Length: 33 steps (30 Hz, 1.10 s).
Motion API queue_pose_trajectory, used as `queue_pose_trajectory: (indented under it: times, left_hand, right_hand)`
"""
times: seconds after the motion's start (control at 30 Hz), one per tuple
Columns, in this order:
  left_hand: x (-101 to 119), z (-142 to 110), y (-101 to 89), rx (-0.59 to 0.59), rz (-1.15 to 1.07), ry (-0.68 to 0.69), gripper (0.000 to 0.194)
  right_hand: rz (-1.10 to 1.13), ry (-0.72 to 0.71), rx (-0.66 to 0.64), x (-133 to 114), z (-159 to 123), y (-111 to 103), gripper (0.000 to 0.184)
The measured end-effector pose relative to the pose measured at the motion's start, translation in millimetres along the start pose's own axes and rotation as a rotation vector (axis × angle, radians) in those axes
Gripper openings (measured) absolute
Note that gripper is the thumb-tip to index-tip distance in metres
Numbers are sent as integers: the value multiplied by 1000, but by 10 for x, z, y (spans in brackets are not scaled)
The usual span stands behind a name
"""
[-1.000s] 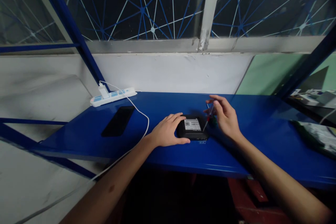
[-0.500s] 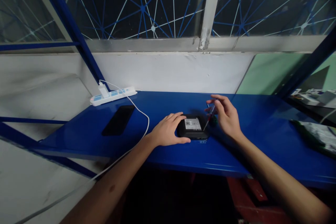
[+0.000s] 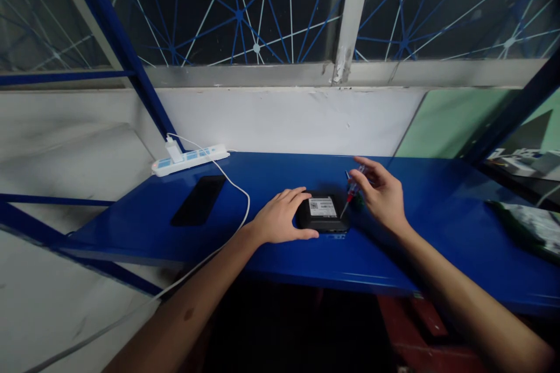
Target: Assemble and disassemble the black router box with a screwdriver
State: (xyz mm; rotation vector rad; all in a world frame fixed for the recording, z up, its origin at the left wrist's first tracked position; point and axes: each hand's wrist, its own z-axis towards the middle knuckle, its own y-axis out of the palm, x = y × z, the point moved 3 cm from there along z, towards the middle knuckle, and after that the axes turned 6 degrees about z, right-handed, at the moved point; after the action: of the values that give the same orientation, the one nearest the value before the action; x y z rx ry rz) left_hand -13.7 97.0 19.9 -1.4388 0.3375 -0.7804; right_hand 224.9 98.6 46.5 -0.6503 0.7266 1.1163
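Note:
A flat black box (image 3: 317,224), perhaps a small electronic device, lies on the blue table with a white printed label (image 3: 322,207) facing up. My left hand (image 3: 280,218) grips its left side, fingers over the far edge and thumb along the near edge. In my right hand (image 3: 385,195) is a screwdriver (image 3: 350,193) with a clear handle and a red collar, held between thumb and fingers. Its shaft slants down to the right part of the box's top, beside the label. Whether the tip sits in a screw is too small to tell. Something small and green (image 3: 357,200) lies behind the screwdriver.
A black phone (image 3: 199,201) lies to the left. Behind it stands a white power strip (image 3: 192,159) with a charger plugged in; its white cable (image 3: 247,204) runs across the table and off the near edge. A silvery-green bag (image 3: 531,224) is at the far right.
My right hand has shifted slightly to the right and its fingers have changed position on the screwdriver's handle. The left hand and the box stay in place.

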Motion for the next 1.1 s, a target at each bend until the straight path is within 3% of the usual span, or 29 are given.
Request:
queue_pose_trajectory:
  times: [0.23, 0.47, 0.73, 0.9, 1.0, 1.1]
  left_hand:
    - [-7, 2, 8, 8, 4, 4, 95]
    - [-8, 4, 11, 16, 9, 14, 94]
    - [-6, -6, 13, 37, -9, 17, 92]
    - [-7, -13, 10, 31, -16, 10, 94]
    - [-8, -14, 18, 38, -17, 18, 94]
    - [-9, -11, 32, 53, 8, 16, 93]
  right_hand:
    - [115, 70, -44, 30, -19, 24, 32]
    - [3, -1, -63, -27, -10, 28, 31]
    - [52, 82, -129, -9, -47, 42, 36]
    - [-17, 2, -36, -54, -38, 24, 38]
    - [54, 15, 12, -95, -8, 108, 36]
    - [98, 18, -29, -132, 3, 306, 34]
